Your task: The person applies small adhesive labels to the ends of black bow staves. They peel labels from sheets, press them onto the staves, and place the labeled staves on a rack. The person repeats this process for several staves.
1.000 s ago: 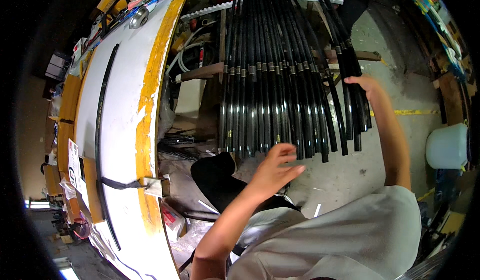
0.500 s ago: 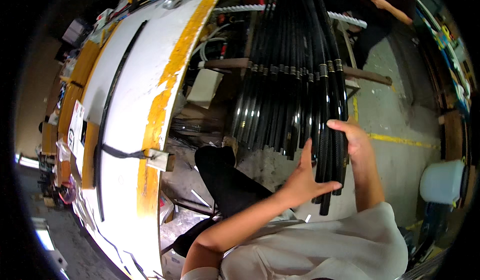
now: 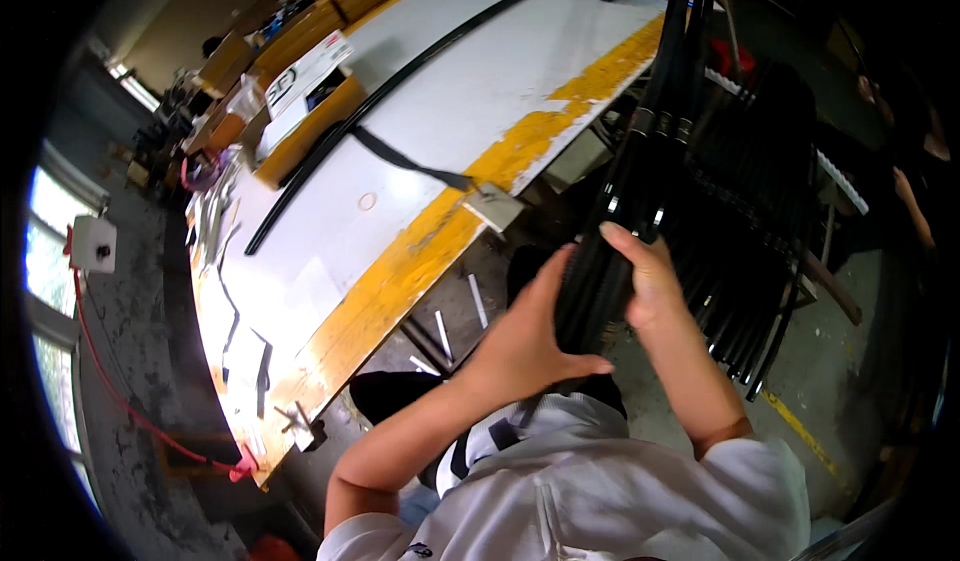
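A bundle of long black glossy rods (image 3: 622, 186) with carbon weave and pale bands stands tilted in front of me, its thick ends toward my body. My left hand (image 3: 525, 336) is wrapped against the left side of their lower ends, thumb stretched across beneath. On the other side my right hand (image 3: 652, 286) grips them, its thumb lying over the top. Palms and rods hide most of the right fingers. Many similar black rods (image 3: 745, 226) rest side by side on a stand to the right, apart from the held bundle.
Left of me runs a white worktable (image 3: 440, 91) with a worn yellow edge. On it lie a long black strip (image 3: 400, 71), a black strap (image 3: 410, 161) clamped at the edge and an open box (image 3: 310, 126). Another person's arm (image 3: 912, 206) shows at far right.
My hands have lifted the bundle away from the other rods and swung it left toward the table. My view has turned left too, showing more of the table.
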The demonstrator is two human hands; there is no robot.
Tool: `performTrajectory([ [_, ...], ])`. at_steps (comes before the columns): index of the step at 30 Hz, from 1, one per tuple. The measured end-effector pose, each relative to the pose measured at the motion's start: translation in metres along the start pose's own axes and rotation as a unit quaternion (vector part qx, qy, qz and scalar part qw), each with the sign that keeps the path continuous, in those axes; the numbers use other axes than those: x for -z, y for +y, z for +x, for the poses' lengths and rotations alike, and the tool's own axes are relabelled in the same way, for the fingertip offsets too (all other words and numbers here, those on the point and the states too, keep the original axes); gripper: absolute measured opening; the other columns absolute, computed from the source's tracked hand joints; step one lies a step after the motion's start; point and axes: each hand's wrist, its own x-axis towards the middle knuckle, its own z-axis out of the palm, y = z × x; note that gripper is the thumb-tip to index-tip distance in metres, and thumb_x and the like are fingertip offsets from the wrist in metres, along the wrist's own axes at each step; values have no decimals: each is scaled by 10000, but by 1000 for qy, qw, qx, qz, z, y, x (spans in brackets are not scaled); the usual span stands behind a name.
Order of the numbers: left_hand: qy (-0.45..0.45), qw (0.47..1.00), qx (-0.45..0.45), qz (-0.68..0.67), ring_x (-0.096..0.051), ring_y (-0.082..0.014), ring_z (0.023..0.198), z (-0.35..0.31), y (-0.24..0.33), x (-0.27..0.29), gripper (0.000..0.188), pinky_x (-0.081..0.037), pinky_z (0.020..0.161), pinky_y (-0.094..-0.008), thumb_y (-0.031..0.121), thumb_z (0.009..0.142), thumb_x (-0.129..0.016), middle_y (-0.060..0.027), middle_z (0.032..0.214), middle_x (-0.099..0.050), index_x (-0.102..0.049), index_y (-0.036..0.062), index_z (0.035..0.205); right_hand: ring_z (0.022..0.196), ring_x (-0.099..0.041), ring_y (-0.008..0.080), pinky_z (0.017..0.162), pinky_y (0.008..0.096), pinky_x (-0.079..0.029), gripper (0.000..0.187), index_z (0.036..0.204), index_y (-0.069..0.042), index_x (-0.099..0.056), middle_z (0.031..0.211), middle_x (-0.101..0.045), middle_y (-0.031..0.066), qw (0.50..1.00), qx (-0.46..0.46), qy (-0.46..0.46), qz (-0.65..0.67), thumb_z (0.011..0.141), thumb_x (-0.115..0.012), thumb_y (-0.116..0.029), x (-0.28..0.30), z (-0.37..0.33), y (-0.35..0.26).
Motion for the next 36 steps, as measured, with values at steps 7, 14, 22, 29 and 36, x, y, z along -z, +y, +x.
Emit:
performTrajectory([
  [7,72,969,117,205,-583,-417,1071,-85,9,117,1040,-468,900,-440,273,625,-826,-261,1187,-572,-236,107,1465,918,-609,186,807,329,-533,518,1166,-74,-540,1023,-606,44,988,-39,-74,131,724,-808,-103,-137,-16,90],
  [14,94,967,142,188,-605,-387,1053,-148,-33,185,1000,-475,903,-405,78,558,-825,-162,1164,-616,-340,185,1425,982,-574,167,861,334,-507,505,1167,-91,-497,1055,-567,33,959,-148,-134,200,756,-789,-104,-196,-36,170],
  [22,85,969,179,150,-534,-327,1200,-205,-70,224,1045,-411,1012,-373,97,528,-860,-136,1281,-556,-338,109,1433,1038,-557,179,914,348,-492,594,1246,-95,-436,1119,-551,53,947,-188,-139,221,767,-787,-123,-234,-60,234],
  [29,63,962,218,153,-576,-311,1134,-224,-84,253,1001,-447,965,-366,49,550,-841,-115,1240,-585,-366,174,1421,1110,-514,174,958,321,-450,717,1324,-62,-369,1219,-512,79,951,-172,-147,210,761,-805,-151,-247,-65,277],
  [36,30,951,299,67,-567,-199,1103,-214,-97,278,968,-444,957,-342,-32,576,-805,-84,1214,-590,-374,154,1422,1127,-518,199,960,320,-450,781,1342,3,-338,1245,-510,118,955,-191,-124,190,765,-811,-227,-260,-45,312],
])
